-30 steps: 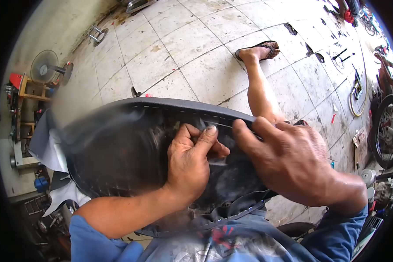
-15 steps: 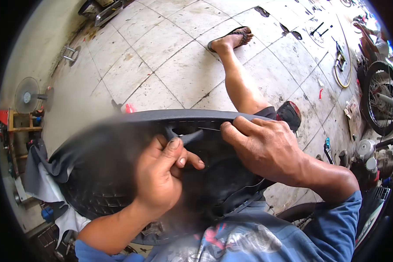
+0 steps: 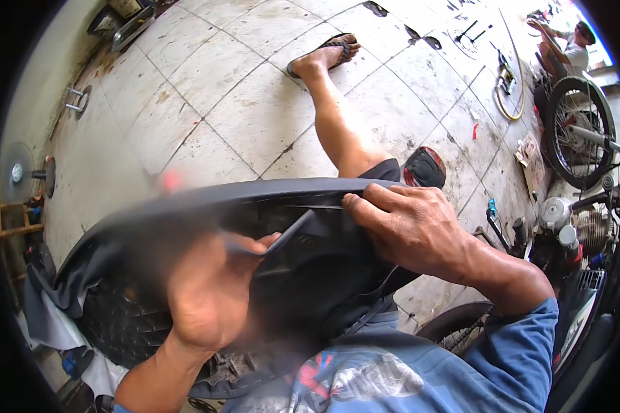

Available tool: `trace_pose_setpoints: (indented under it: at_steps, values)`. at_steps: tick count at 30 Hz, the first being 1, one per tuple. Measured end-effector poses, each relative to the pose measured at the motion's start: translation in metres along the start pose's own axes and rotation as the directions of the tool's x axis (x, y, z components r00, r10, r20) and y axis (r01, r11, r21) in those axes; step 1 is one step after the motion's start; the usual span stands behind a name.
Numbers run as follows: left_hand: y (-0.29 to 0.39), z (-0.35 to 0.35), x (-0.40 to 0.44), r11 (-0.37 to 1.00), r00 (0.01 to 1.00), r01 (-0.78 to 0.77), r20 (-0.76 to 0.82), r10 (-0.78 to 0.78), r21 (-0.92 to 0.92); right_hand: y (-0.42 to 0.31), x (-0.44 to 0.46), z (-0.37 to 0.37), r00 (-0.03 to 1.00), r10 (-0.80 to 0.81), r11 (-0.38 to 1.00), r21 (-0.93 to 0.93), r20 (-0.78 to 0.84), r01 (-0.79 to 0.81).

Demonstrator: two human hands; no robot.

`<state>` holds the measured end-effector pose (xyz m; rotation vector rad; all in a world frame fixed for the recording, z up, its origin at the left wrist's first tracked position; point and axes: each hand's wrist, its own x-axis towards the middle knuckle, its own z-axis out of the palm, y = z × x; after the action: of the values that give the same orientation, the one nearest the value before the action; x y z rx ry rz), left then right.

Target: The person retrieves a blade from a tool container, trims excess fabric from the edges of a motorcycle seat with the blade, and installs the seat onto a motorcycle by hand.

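A black motorcycle seat [image 3: 310, 275] lies underside up across my lap, its dark cover folded over the rim. My left hand [image 3: 210, 296] is closed on a loose flap of the seat cover [image 3: 293, 230], pinched between thumb and fingers; blur hides part of the fingers. At the far rim, my right hand [image 3: 413, 224] is closed, its thumb and fingers gripping the seat's edge. A thin pale line, a thread or thin rod, shows beside its fingertips; I cannot tell which.
Beyond the seat, a leg in a flip-flop [image 3: 324, 55] stretches over the tiled floor [image 3: 248, 117]. On the right are a motorcycle wheel [image 3: 579, 131], an engine [image 3: 565, 220] and a seated person [image 3: 572, 51]. A fan [image 3: 21, 168] stands left. Grey cloth [image 3: 55, 320] hangs by the seat.
My left hand has moved left, drawing the loose flap out. My right hand stays at the rim. The view has shifted, showing more of the person at right.
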<state>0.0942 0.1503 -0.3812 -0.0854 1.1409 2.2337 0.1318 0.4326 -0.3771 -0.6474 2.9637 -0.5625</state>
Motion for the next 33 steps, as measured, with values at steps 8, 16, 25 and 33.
trace_pose_setpoints:
  at_steps: [8,16,25,33]
  values:
    - [0.003,0.016,0.002,0.996,0.995,0.074,-0.068,-0.077,-0.045,0.014,-0.015,0.006,0.999,0.032,0.999,0.025,-0.006,-0.032]
    - [0.001,0.015,0.003,0.999,0.990,0.052,-0.133,-0.054,-0.016,0.031,-0.037,0.017,0.993,0.112,0.992,0.065,-0.043,-0.109]
    - [0.003,0.009,0.005,0.997,0.991,0.071,-0.118,-0.066,0.041,0.045,-0.055,0.015,0.990,0.139,0.990,0.016,0.022,-0.140]
    - [0.014,-0.037,0.008,0.994,0.986,0.098,0.133,-0.104,0.053,0.026,-0.054,-0.011,0.929,0.155,0.975,0.203,-0.335,-0.089]
